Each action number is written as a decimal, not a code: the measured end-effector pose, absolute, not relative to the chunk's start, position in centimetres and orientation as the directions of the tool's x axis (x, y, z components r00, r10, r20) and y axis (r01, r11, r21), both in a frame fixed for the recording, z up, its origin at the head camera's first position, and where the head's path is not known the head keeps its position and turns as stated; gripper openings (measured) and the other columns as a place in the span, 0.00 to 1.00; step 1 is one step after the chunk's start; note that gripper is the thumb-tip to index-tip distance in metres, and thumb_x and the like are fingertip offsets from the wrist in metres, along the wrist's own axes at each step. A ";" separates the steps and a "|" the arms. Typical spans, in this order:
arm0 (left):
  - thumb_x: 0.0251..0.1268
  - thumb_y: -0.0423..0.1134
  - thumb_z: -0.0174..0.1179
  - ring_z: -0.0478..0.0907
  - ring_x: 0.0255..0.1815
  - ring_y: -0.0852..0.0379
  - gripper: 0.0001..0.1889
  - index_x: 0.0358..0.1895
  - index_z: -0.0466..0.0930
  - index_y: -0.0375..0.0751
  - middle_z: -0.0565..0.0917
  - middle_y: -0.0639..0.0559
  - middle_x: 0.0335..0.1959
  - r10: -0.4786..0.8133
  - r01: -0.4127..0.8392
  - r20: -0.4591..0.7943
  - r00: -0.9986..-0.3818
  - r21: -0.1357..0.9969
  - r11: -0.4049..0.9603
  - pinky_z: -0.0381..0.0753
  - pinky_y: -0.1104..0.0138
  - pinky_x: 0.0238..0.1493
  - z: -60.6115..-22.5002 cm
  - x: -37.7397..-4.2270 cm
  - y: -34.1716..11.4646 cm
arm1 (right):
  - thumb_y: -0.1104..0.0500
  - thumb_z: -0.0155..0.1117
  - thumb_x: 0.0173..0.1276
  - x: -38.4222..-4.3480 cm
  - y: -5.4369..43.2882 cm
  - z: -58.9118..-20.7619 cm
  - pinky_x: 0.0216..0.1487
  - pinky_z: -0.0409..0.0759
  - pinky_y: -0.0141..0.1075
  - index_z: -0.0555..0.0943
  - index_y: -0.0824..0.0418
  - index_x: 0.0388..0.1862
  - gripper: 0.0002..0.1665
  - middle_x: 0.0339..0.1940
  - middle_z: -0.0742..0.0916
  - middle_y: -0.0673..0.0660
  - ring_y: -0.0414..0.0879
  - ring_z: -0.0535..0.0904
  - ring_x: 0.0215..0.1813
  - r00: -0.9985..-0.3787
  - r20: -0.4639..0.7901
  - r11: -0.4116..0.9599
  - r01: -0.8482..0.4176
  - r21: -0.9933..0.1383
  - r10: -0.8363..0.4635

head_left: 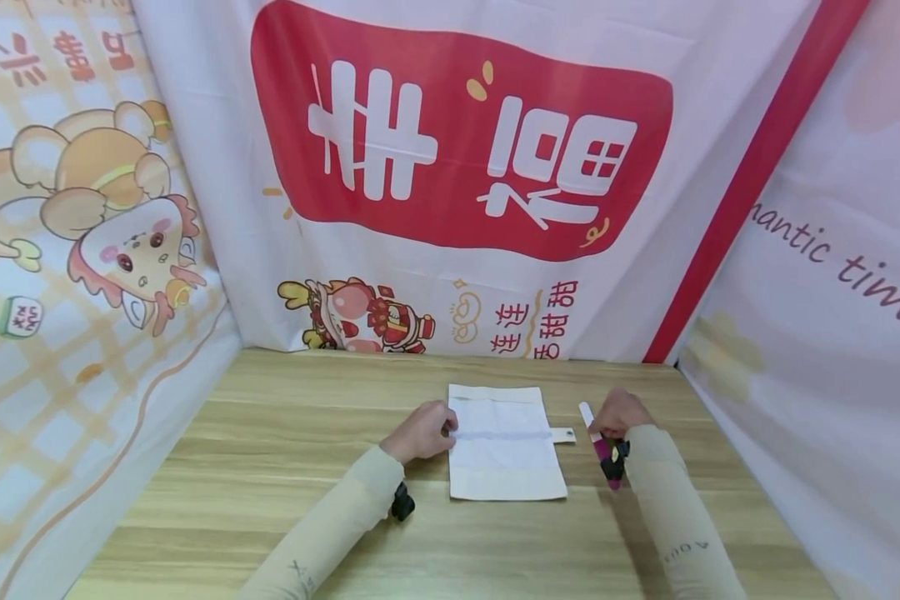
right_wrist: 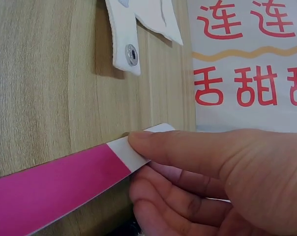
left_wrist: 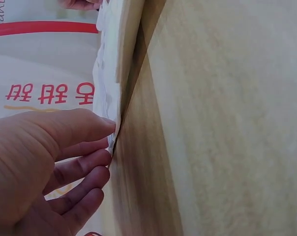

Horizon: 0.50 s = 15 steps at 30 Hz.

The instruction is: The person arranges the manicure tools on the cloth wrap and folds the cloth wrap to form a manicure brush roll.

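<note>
In the head view's lower middle, the white pouch (head_left: 506, 468) lies open and flat on the table (head_left: 300, 417), and the left hand (head_left: 422, 430) pinches its left edge between thumb and fingertips, the other fingers loosely bent. Toward the lower right of that frame, the right hand (head_left: 621, 413) grips the pink-and-white strip (right_wrist: 65, 183) by its white part, thumb on top, just beside the pouch's tab (head_left: 564, 436) with its metal snap (right_wrist: 132, 55).

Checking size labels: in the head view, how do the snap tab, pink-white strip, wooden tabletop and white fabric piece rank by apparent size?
Largest to smallest:
wooden tabletop
white fabric piece
pink-white strip, partly covered
snap tab
</note>
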<state>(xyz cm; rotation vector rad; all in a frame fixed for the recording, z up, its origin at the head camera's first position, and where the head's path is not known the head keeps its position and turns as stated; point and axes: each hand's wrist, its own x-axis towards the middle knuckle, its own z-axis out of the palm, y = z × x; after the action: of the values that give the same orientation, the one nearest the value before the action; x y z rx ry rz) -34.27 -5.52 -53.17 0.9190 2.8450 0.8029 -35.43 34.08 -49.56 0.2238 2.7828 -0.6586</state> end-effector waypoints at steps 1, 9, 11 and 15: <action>0.64 0.31 0.71 0.79 0.41 0.54 0.04 0.40 0.89 0.36 0.86 0.47 0.39 0.558 0.534 0.111 -0.823 0.489 0.690 0.83 0.59 0.50 -53.2 -34.3 -5.5 | 0.60 0.79 0.55 -35.4 34.1 -49.6 0.23 0.71 0.28 0.85 0.61 0.14 0.15 0.11 0.82 0.50 0.38 0.76 0.16 -0.949 -0.302 0.877 0.216 -0.429 0.086; 0.65 0.32 0.71 0.79 0.40 0.56 0.03 0.40 0.90 0.38 0.86 0.48 0.38 0.553 0.527 0.104 -0.827 0.487 0.696 0.83 0.61 0.48 -53.3 -34.5 -5.5 | 0.61 0.78 0.62 -35.6 34.2 -49.3 0.28 0.79 0.29 0.84 0.63 0.23 0.12 0.20 0.86 0.53 0.41 0.81 0.23 -0.935 -0.335 0.813 0.282 -0.510 0.114; 0.65 0.32 0.72 0.79 0.40 0.56 0.03 0.39 0.90 0.39 0.85 0.49 0.38 0.550 0.521 0.098 -0.830 0.489 0.699 0.83 0.61 0.48 -53.2 -34.4 -5.5 | 0.60 0.77 0.63 -35.5 34.1 -48.8 0.31 0.80 0.31 0.83 0.63 0.24 0.13 0.22 0.86 0.54 0.42 0.81 0.25 -0.942 -0.320 0.817 0.261 -0.515 0.099; 0.66 0.33 0.72 0.78 0.40 0.57 0.03 0.40 0.90 0.40 0.85 0.50 0.38 0.545 0.510 0.085 -0.834 0.494 0.704 0.82 0.62 0.48 -53.1 -34.4 -5.5 | 0.58 0.77 0.64 -35.5 34.0 -48.1 0.33 0.80 0.34 0.82 0.63 0.27 0.13 0.23 0.86 0.52 0.43 0.80 0.28 -0.961 -0.273 0.818 0.194 -0.541 0.047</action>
<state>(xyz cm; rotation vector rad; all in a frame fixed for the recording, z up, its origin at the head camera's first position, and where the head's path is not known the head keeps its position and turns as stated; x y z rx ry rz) -34.41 -5.47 -53.12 0.8800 2.8371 0.7910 -35.50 33.96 -48.11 0.1851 2.7547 -0.8586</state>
